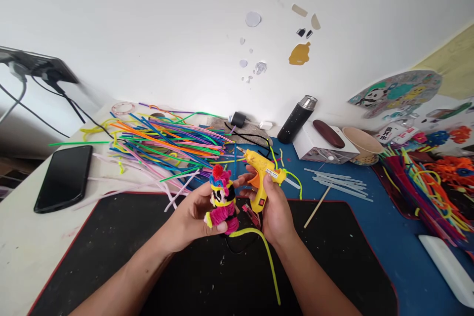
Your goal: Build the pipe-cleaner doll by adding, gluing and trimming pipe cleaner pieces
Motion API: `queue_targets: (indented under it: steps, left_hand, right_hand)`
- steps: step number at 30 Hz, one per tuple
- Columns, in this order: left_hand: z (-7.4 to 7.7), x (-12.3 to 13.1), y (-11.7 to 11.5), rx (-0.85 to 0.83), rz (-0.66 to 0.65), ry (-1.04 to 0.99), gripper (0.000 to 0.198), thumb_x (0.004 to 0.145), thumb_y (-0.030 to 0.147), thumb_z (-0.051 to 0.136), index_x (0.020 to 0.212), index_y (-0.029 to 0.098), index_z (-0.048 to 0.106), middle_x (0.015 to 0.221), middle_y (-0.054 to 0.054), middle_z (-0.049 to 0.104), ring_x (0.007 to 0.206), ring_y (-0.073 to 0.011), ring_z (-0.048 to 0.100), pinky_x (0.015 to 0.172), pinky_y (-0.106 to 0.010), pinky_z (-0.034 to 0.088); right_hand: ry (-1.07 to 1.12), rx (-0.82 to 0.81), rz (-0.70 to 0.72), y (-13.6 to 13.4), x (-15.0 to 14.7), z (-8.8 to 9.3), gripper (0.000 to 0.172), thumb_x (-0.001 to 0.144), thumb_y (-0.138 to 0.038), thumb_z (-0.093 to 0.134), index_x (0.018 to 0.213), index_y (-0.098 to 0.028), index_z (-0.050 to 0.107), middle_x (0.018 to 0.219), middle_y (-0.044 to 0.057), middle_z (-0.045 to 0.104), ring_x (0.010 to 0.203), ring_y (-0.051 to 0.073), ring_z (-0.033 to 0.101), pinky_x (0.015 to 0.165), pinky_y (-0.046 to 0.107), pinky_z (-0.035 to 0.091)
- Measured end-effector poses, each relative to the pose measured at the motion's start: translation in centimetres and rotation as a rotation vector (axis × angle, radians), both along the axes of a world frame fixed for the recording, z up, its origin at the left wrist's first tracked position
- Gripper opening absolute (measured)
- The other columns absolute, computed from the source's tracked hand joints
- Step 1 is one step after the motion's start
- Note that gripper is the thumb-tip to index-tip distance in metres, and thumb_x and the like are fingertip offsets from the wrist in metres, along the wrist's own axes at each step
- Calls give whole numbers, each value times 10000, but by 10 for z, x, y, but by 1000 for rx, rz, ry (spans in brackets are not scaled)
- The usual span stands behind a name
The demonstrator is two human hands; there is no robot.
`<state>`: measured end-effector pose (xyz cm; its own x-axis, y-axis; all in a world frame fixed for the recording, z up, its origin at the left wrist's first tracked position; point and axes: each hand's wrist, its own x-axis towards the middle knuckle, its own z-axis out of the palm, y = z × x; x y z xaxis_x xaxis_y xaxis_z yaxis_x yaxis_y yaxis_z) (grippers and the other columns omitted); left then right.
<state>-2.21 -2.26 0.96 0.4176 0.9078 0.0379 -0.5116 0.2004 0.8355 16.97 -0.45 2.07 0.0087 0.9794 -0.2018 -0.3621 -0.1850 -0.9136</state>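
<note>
My left hand [194,215] is closed around a small pipe-cleaner figure [224,202] in magenta, yellow, black and blue, with a red tuft on top. From its lower end a long yellow pipe cleaner [272,261] curves down to the right over the black mat. A yellow hot glue gun [261,168] with an orange trigger is gripped in my right hand [277,212], nozzle pointing up and left. Just below the gun, between my hands, is a small pinkish-red item [252,215], partly hidden, whose kind I cannot make out.
Loose pipe cleaners [166,140] pile up behind my hands. At left lies a black phone [63,177]. Clear glue sticks [340,182] and a thin wooden stick [317,206] lie right of the gun. A black thermos [297,119] leans beside a white box [322,145].
</note>
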Motion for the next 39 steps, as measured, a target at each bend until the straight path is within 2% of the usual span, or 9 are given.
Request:
queue_targets:
  steps: [5, 11, 17, 20, 22, 24, 28, 32, 39]
  left_hand:
    - [9, 3, 0, -8, -21, -6, 428, 727, 236, 955, 1124, 291, 807, 862, -35, 753, 784, -205, 688, 715, -298, 556]
    - [11, 4, -2, 36, -45, 52, 495, 739, 223, 940, 1209, 284, 800, 989, -67, 793, 787, -212, 700, 768, -317, 570]
    - [3, 9, -9, 125, -148, 201, 570, 766, 212, 916, 1314, 261, 768, 1282, -133, 755, 1164, -336, 695, 1020, -433, 543]
    - [1, 4, -8, 99, -180, 222, 521, 753, 242, 930, 1256, 255, 792, 1242, -137, 771, 1132, -342, 714, 1009, -456, 547]
    - [-2, -2, -2, 17, -113, 118, 448, 734, 279, 948, 1161, 256, 815, 1112, -117, 802, 998, -316, 753, 893, -427, 583]
    - [-5, -9, 7, -43, 67, -25, 460, 695, 311, 971, 1127, 264, 818, 1028, -101, 817, 966, -319, 765, 831, -408, 588]
    - [-8, -17, 24, -219, 378, -168, 390, 678, 354, 976, 1017, 219, 837, 957, -86, 830, 1148, -335, 733, 1073, -461, 510]
    - [-9, -16, 30, -313, 410, -190, 353, 674, 329, 978, 976, 214, 834, 946, -70, 839, 1031, -273, 760, 1063, -423, 508]
    - [-11, -14, 29, -307, 367, -134, 382, 676, 310, 977, 1005, 185, 827, 988, -95, 833, 871, -232, 753, 923, -380, 530]
  right_hand:
    - [-24, 24, 25, 1, -3, 0, 477, 963, -659, 667, 1130, -226, 776, 1021, 93, 798, 953, 286, 747, 671, 345, 579]
    - [-3, 32, 4, 2, -6, -1, 467, 965, -655, 667, 1117, -231, 788, 997, 82, 798, 922, 270, 751, 697, 346, 588]
    - [-44, 32, -75, 4, -13, 4, 456, 948, -638, 689, 1092, -218, 794, 1029, 88, 807, 856, 245, 748, 622, 314, 575]
    - [-46, 32, -86, 8, -13, 5, 451, 937, -643, 699, 1075, -223, 783, 1016, 85, 804, 792, 227, 743, 579, 302, 545]
    - [-30, 48, -90, 9, -11, 4, 465, 934, -658, 696, 1076, -222, 774, 975, 81, 796, 783, 227, 740, 588, 306, 539]
    - [-9, 58, -103, 9, -6, 2, 483, 933, -672, 694, 1067, -214, 766, 872, 64, 779, 747, 214, 723, 613, 306, 540]
    - [8, 26, -58, 1, 5, -3, 501, 946, -666, 694, 1076, -185, 749, 595, -4, 655, 570, 164, 614, 563, 276, 493]
    - [-60, 29, 72, -14, 17, -8, 484, 968, -642, 682, 1015, -163, 742, 502, -33, 567, 484, 151, 559, 549, 291, 479]
    - [-185, 93, 257, -28, 32, -5, 571, 990, -650, 639, 638, -203, 589, 458, -32, 464, 438, 137, 503, 498, 290, 422]
